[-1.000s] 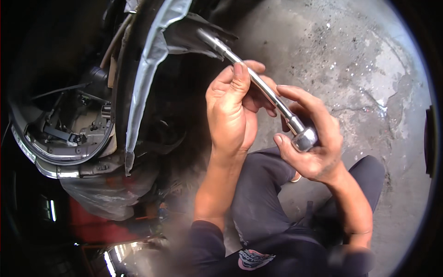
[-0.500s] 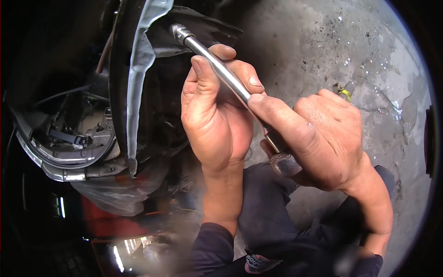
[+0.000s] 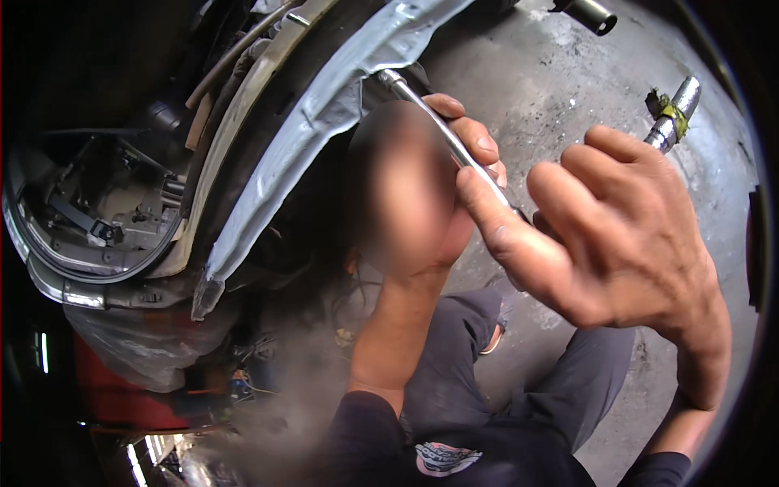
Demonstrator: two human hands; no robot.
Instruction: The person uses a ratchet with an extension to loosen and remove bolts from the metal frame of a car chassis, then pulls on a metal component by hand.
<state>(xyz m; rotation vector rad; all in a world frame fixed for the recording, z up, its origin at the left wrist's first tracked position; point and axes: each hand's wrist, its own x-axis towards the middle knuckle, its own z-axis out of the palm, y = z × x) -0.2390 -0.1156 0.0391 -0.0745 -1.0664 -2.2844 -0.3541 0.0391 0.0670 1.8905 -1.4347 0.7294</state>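
A shiny socket wrench with a long extension bar (image 3: 442, 130) slants up and to the left. Its socket end meets the underside of a pale grey metal panel edge (image 3: 308, 122) on a vehicle body; whether it sits on a bolt is hidden. My left hand (image 3: 458, 215) is closed around the middle of the bar, its palm smeared by a dark blur. Lower on the bar, my right hand (image 3: 621, 235) grips the wrench with the thumb laid along it. The ratchet head is hidden by this hand.
Left of the panel is an opened vehicle body section (image 3: 97, 219) with a curved metal rim. Clear plastic sheeting (image 3: 138, 345) hangs below it. A silver pipe with a yellow-green wrap (image 3: 677, 114) and a dark tube end (image 3: 596, 16) lie over the concrete floor (image 3: 527, 73).
The wrench and both hands have moved right in view, and the socket has gone up against the panel edge. My view has shifted, showing more of the panel and the wrapped pipe.
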